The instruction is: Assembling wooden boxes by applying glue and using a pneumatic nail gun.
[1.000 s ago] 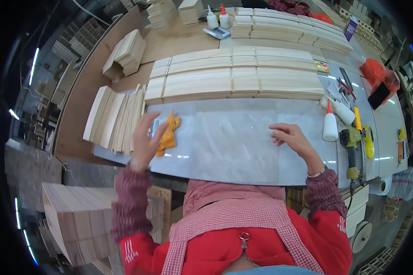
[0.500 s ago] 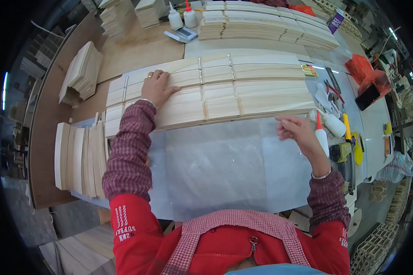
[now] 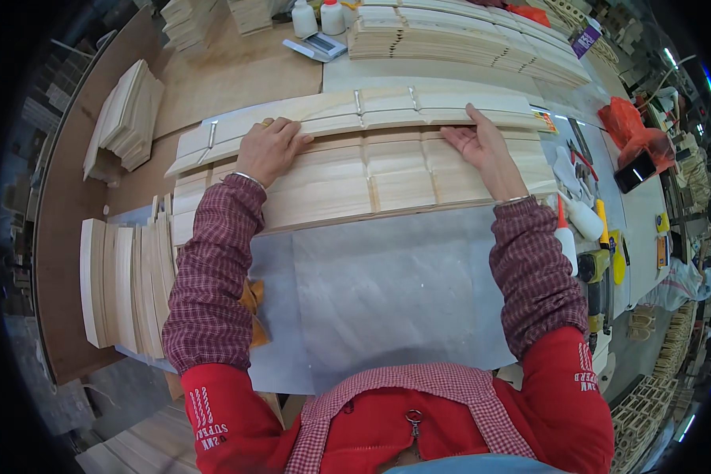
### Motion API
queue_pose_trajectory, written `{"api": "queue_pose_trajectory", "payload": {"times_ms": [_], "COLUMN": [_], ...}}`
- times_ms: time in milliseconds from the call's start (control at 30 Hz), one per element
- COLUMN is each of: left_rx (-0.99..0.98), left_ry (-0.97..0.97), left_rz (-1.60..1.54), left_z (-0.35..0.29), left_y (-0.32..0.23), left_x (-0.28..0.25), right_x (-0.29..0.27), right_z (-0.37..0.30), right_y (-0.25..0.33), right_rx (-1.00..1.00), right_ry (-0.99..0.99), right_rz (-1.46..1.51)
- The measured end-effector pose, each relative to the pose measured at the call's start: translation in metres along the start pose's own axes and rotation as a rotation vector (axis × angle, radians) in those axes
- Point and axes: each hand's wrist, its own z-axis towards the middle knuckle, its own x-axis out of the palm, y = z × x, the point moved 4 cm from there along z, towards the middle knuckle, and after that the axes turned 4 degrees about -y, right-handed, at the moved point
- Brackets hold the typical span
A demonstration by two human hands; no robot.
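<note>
A long pale wooden panel (image 3: 316,112), crossed by grooves with whitish lines in them, lies slightly raised and tilted over more grooved wooden boards (image 3: 308,183). My left hand (image 3: 270,150) grips its near edge left of the middle, fingers bent over the top. My right hand (image 3: 486,152) pinches the same edge further right, thumb above and fingers at the underside. A dark gap shows below the panel between my hands. The tips of some fingers are hidden by the wood.
Curved wooden pieces (image 3: 126,284) stand at the left. Glue bottles (image 3: 581,217), a yellow-handled tool (image 3: 601,221) and a phone (image 3: 635,171) lie at the right. Stacked boards (image 3: 458,43) and a small scale (image 3: 322,47) are at the back. A pale sheet (image 3: 387,284) covers the near table.
My right hand has come from the right of the boards onto the panel's near edge. The panel's near edge has lifted, and its right end has shifted rightward.
</note>
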Motion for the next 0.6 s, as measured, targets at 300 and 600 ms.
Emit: {"api": "queue_pose_trajectory", "payload": {"times_ms": [300,600], "left_rx": [-1.17,-1.491], "left_ry": [-0.39,-0.673], "left_rz": [-1.355,-1.767], "left_z": [-0.098,-0.157], "left_y": [0.003,-0.004], "left_x": [-0.047,-0.073], "right_x": [-0.043,-0.124], "right_z": [-0.041,-0.159], "right_y": [0.001,0.011], "right_rx": [-0.066,-0.135], "right_ry": [0.1,0.044], "right_rz": [0.027,0.048]}}
